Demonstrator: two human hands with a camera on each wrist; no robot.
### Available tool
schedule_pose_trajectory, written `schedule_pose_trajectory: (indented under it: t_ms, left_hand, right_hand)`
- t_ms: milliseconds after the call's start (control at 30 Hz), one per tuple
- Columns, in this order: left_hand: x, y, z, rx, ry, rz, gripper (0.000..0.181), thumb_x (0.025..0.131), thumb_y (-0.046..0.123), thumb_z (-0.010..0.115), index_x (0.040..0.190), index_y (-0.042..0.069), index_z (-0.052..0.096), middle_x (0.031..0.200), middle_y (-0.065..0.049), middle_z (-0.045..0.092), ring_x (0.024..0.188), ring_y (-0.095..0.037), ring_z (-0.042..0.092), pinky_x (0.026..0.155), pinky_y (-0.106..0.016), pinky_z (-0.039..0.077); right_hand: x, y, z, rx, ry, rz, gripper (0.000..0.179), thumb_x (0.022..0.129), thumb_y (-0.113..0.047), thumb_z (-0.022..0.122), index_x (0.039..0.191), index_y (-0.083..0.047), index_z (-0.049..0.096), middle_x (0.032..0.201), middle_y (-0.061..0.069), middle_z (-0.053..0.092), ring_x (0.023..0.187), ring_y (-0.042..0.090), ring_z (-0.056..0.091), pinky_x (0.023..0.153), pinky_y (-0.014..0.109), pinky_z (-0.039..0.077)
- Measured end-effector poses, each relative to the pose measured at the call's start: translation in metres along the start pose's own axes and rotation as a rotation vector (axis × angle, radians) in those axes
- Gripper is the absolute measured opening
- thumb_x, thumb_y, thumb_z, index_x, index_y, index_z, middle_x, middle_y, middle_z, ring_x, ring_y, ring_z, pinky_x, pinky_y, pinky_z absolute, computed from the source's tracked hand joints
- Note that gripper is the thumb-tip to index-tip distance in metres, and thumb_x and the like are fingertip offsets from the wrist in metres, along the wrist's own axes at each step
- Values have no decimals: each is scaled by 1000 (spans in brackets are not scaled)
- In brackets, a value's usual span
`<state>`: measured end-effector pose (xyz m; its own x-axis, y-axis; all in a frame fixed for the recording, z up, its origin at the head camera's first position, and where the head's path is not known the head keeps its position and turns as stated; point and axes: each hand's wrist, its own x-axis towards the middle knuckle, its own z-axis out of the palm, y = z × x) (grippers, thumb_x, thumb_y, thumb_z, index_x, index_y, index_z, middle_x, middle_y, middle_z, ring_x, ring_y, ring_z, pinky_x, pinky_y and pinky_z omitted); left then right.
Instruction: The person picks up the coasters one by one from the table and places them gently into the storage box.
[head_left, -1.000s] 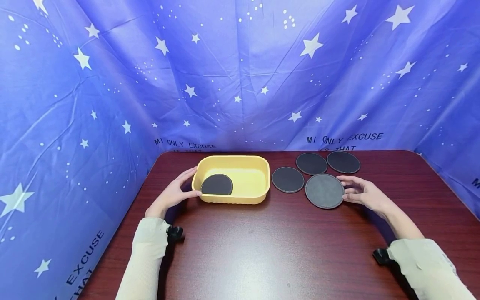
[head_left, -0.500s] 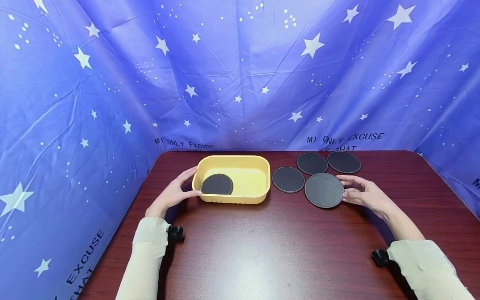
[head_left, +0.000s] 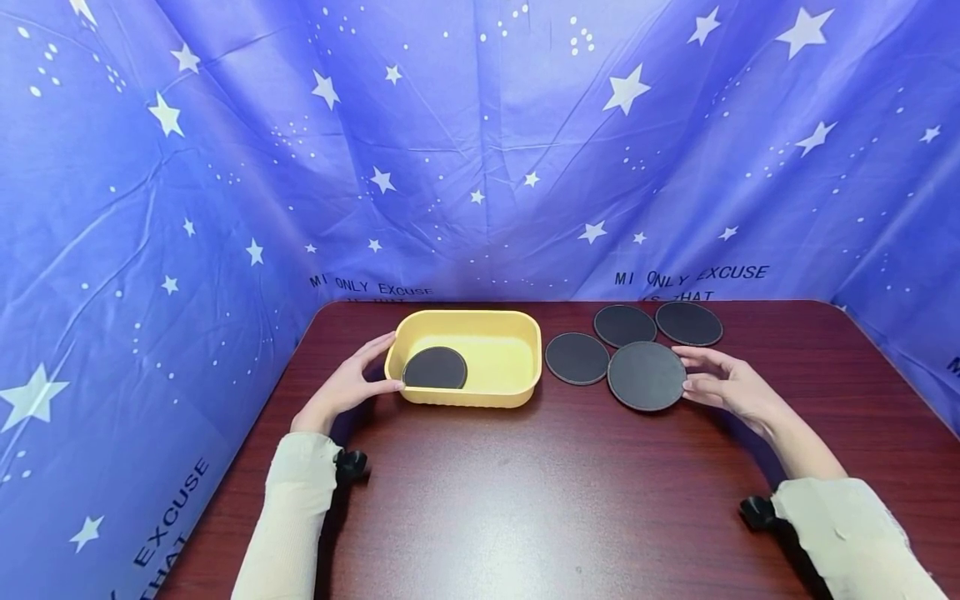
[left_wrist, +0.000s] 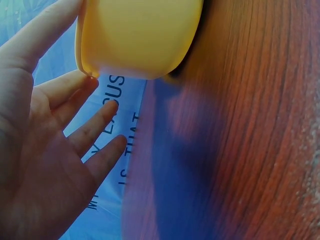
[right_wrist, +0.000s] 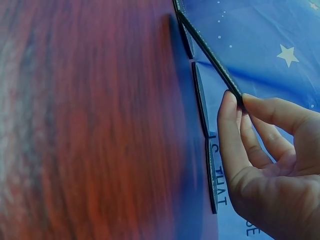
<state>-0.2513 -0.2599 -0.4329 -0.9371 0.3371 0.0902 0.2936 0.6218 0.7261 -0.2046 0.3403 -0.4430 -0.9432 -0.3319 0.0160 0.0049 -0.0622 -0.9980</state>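
My right hand (head_left: 733, 390) pinches a round dark coaster (head_left: 647, 377) by its right edge, thumb in front and fingers behind. In the right wrist view that coaster (right_wrist: 212, 59) slants up off the table, its far edge close to another coaster. At the left, my left hand (head_left: 347, 386) holds the end of a yellow rectangular container (head_left: 517, 385), thumb at the near corner and index finger at the far one. Its other fingers stretch out free in the left wrist view. Inside the container one black coaster (head_left: 435, 367) leans at the left end.
Between container and held coaster lies a black coaster (head_left: 577, 359). Two more, a middle one (head_left: 624, 325) and a right one (head_left: 688, 323), lie by the back edge of the brown table (head_left: 480, 483). A blue starry curtain (head_left: 480, 150) hangs behind and at the sides.
The coaster in my right hand has shifted slightly left and away from me, and its tilt has altered, its face now looking darker. My left hand and the container stay in place.
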Motion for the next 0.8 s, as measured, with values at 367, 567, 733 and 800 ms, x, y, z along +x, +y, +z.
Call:
schedule_pose_trajectory:
  t_ms: [367,567,733,800]
  left_hand:
    - [1,-1,0,-13,-7,1,86,82,29,82,154,13,38,163,-7,33,152,-33,25,123,-59,19]
    - [1,0,0,-3,-9,-1,86,82,29,82,155,14,38,163,-6,32,152,-31,25,123,-58,20]
    - [0,1,0,-11,-9,-4,86,83,28,82,155,14,37,163,-7,32,152,-33,26,122,-60,20]
    - [-1,7,-1,-14,-13,-13,85,84,24,81,155,10,36,163,-10,31,152,-35,25,122,-60,20]
  right_hand:
    - [5,-5,7,53,-10,-16,49,95,12,54,135,-17,60,113,-7,68,96,7,71,81,24,60]
    - [9,-7,12,69,-13,-30,47,95,11,54,135,-15,60,114,-5,66,95,8,72,82,24,60]
    - [12,-10,16,70,-13,-18,48,95,10,55,135,-15,60,113,-6,67,95,8,72,82,24,60]
    - [13,-11,18,73,-15,-17,48,95,11,55,135,-15,59,114,-6,67,96,8,72,82,24,60]
